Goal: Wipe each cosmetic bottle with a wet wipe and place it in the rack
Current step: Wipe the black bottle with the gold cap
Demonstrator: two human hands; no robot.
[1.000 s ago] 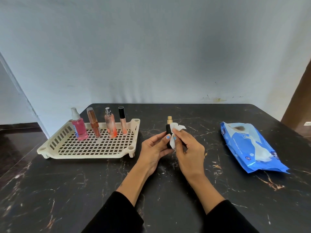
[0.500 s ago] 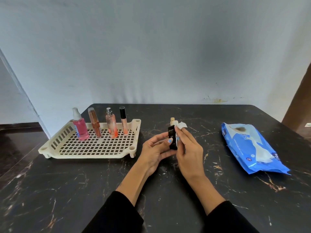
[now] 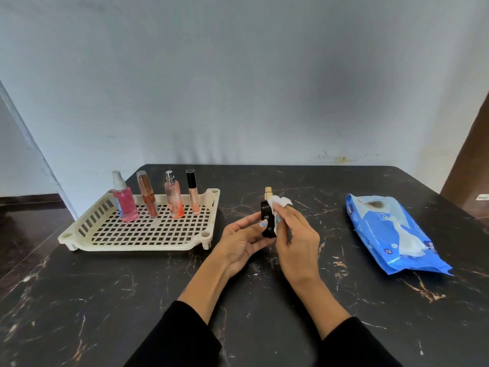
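Note:
My left hand (image 3: 242, 241) grips an upright black bottle (image 3: 266, 217) with a gold cap above the middle of the table. My right hand (image 3: 295, 241) presses a white wet wipe (image 3: 278, 205) against the bottle's right side. To the left lies a cream slotted rack (image 3: 143, 243). Along its far edge stand a pink spray bottle (image 3: 123, 201), a brown-capped tube (image 3: 147, 198), an orange perfume bottle (image 3: 174, 199) and a slim black-capped gloss tube (image 3: 193, 193).
A blue pack of wet wipes (image 3: 391, 231) lies on the right part of the black marble table (image 3: 132, 300), with a wipe poking from its opening. A pale wall runs behind the table. A brown door edge (image 3: 471, 165) stands at far right.
The wipe has shifted on the black bottle, from covering its front to pressing on its upper right side, so the bottle's label now shows. Both hands stay in about the same place.

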